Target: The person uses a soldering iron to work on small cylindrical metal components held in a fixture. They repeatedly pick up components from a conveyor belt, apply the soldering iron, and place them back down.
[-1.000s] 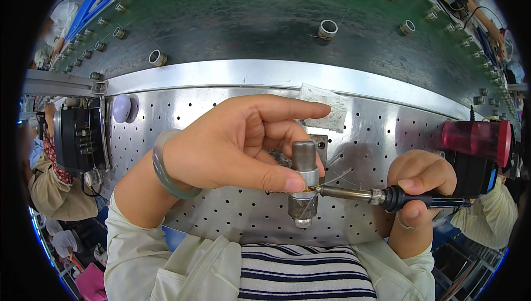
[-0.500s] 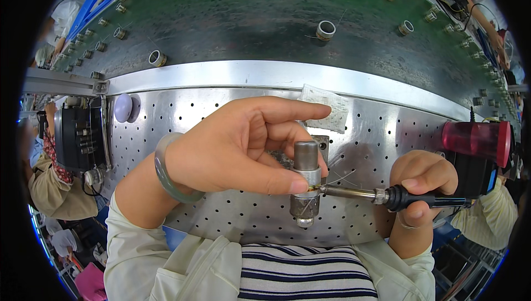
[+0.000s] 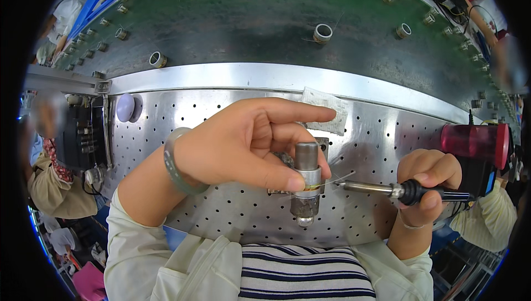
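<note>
My left hand [image 3: 249,146] pinches a metal ring [image 3: 311,179] between thumb and fingers, its index finger stretched out to the right. The ring sits around an upright steel post [image 3: 306,157] with a rounded lower end. A thin copper-coloured winding circles the ring's lower part, and fine wires [image 3: 344,176] stick out from it to the right. My right hand [image 3: 428,185] is closed around the black handle of a soldering iron [image 3: 368,187]. The iron's tip points left and stands a little apart from the ring. Part of a dark metal block [image 3: 322,145] shows behind the post.
A perforated metal worktop [image 3: 221,218] lies under my hands, with a whitish pad [image 3: 326,110] and a lilac rounded object [image 3: 125,107] on it. Beyond the metal rail [image 3: 249,74], a green belt [image 3: 232,30] carries several rings. A pink translucent container [image 3: 475,143] stands right.
The soldering iron has drawn back to the right, so its tip has left the ring's winding. My left hand keeps its hold on the ring, with hardly any shift.
</note>
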The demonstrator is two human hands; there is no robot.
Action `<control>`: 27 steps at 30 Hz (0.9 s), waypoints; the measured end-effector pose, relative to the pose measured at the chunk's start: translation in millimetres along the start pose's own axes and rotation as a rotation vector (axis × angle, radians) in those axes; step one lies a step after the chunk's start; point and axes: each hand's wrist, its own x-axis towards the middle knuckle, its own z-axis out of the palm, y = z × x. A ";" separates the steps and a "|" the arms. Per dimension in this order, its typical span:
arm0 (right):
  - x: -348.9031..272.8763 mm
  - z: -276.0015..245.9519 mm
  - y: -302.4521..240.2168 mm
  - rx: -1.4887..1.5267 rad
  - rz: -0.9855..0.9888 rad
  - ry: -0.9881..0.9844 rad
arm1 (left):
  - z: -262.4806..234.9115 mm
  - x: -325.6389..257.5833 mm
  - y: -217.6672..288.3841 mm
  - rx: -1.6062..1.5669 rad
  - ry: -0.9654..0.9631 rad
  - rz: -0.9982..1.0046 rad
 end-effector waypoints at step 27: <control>8.4 10.3 -6.8 -0.061 0.170 0.349 | -62.2 -50.2 69.3 1.525 0.906 0.762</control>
